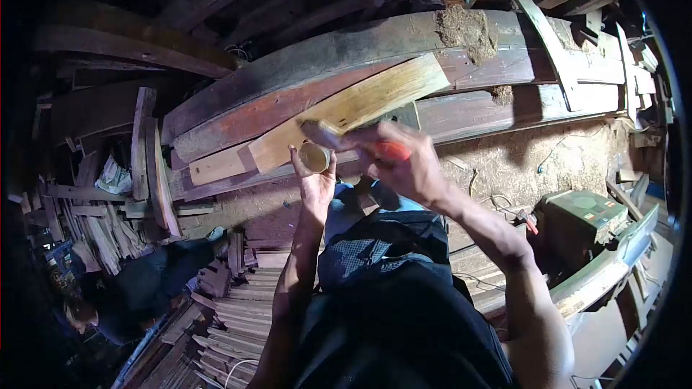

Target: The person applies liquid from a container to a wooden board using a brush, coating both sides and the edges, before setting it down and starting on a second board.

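Note:
My left hand point(317, 187) is closed around a small round container point(313, 158), its circular tan top facing up. The fist of my right hand point(404, 162) grips a brush-like tool point(322, 132) by its orange-red handle; motion smears its flat front end, which overlaps the container's far edge in this view. Just beyond both hands, a pale yellowish plank point(382, 94) lies at a slant over darker boards. A shorter light piece of wood point(220, 166) shows beside its left end.
Long dark boards point(317, 47) form the work surface, with heaps of wood shavings point(467, 32) on them. A green metal box point(582, 217) stands at right among cables. Another person point(140, 284) is low at left. Stacked slats point(249, 317) lie at lower left, and loose planks at upper right.

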`<act>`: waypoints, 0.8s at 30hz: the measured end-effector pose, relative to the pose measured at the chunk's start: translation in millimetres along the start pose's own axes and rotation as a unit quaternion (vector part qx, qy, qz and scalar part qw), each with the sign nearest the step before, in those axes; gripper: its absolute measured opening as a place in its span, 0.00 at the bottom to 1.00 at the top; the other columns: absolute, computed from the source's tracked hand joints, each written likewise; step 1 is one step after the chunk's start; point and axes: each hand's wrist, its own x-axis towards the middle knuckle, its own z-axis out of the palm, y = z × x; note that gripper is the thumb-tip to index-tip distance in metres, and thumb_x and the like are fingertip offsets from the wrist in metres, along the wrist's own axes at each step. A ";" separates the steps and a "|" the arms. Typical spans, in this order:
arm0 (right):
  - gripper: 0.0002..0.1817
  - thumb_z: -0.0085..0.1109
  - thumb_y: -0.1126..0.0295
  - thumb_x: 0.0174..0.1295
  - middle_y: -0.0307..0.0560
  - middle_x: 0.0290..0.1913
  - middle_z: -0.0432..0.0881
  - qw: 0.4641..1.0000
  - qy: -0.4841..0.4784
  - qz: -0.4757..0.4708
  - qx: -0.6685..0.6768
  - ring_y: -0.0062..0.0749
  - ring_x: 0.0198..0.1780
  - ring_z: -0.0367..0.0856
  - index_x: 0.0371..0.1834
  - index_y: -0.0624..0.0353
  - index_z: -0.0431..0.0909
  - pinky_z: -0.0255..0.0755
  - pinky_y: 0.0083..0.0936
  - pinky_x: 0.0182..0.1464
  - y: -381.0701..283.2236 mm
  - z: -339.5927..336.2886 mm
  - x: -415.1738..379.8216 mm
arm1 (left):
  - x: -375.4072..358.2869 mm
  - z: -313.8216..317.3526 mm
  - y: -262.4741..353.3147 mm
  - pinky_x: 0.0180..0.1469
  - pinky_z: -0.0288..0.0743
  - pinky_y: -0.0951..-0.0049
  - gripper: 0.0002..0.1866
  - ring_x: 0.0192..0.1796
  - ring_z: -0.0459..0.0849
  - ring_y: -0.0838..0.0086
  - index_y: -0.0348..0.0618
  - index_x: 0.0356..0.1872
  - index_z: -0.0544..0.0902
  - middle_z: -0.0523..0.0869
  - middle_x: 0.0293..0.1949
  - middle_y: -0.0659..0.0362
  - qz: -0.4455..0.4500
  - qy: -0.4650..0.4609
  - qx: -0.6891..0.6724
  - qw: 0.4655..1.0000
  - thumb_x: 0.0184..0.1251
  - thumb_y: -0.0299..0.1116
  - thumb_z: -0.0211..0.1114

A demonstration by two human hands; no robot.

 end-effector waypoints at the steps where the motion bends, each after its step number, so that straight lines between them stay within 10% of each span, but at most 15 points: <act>1: 0.18 0.69 0.73 0.51 0.58 0.45 0.82 0.999 -0.020 -0.021 -0.027 0.54 0.43 0.84 0.46 0.59 0.76 0.79 0.39 0.44 -8.6 3.7 -3.8 | 1.3 4.0 -3.7 0.50 0.86 0.63 0.25 0.52 0.85 0.66 0.49 0.52 0.80 0.84 0.52 0.61 0.027 0.033 0.016 0.999 0.67 0.58 0.64; 18: 0.19 0.64 0.64 0.58 0.56 0.39 0.81 0.991 -0.072 0.032 -0.107 0.56 0.41 0.81 0.48 0.59 0.72 0.77 0.44 0.41 -13.1 19.1 5.5 | 24.9 -0.8 -35.0 0.50 0.84 0.72 0.31 0.48 0.87 0.67 0.43 0.55 0.77 0.85 0.50 0.58 0.055 -0.048 0.033 0.997 0.72 0.63 0.53; 24: 0.13 0.62 0.64 0.59 0.54 0.37 0.81 0.987 -0.097 0.011 -0.127 0.54 0.39 0.82 0.40 0.58 0.71 0.76 0.44 0.38 -15.5 17.2 20.5 | 25.8 -1.5 -33.9 0.64 0.74 0.61 0.35 0.59 0.79 0.67 0.45 0.60 0.74 0.81 0.54 0.58 -0.013 -0.077 0.051 0.996 0.72 0.68 0.47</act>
